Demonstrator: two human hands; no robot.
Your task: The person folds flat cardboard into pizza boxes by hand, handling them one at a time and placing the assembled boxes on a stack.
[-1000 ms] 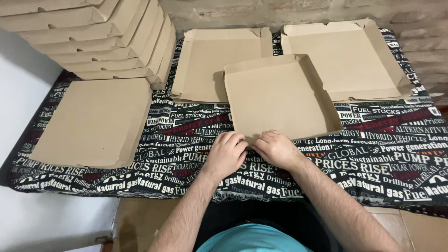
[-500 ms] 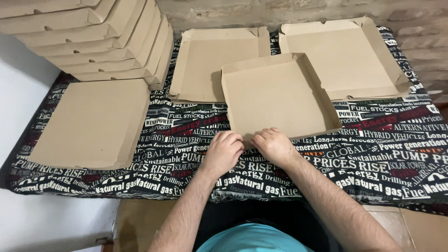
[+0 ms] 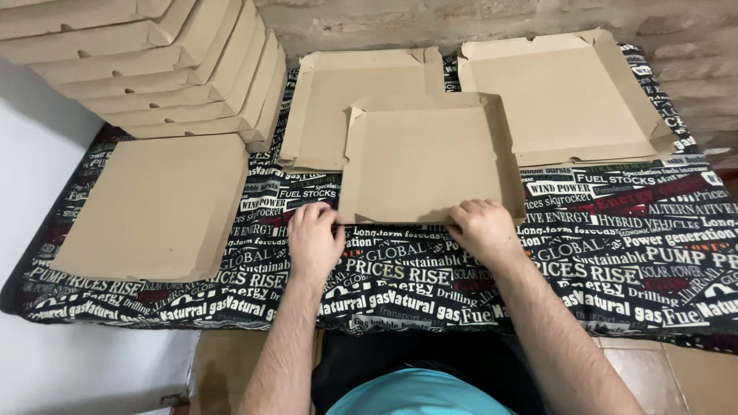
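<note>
Head view looks straight down on a half-folded cardboard box [image 3: 430, 161] lying in the middle of the surface [image 3: 615, 246], its side and far walls already standing up and its near edge still flat toward the person. Both hands sit at that near edge, well apart from each other. The left hand [image 3: 314, 238] is at the box's near-left corner, fingers curled down by the cardboard; whether they actually pinch it I cannot tell. The right hand [image 3: 483, 229] rests at the near-right part of the edge, fingertips laid on the flap and curled, not clamped round anything that I can see. Set one to each end like this, the hands look placed to work the whole front flap evenly rather than bend one corner.

Behind the box, partly under its far-left corner, lies a second tray [image 3: 338, 100] with low raised sides, and to the far right of the box a third tray [image 3: 561, 100], also open and shallow. Left of the box a flat blank [image 3: 154, 207] lies unfolded. Beyond that, far left of the box, a stack [image 3: 154, 69] of finished boxes leans back. A black cloth printed with lettering covers the surface, so the pale cardboard shows clearly against it.
</note>
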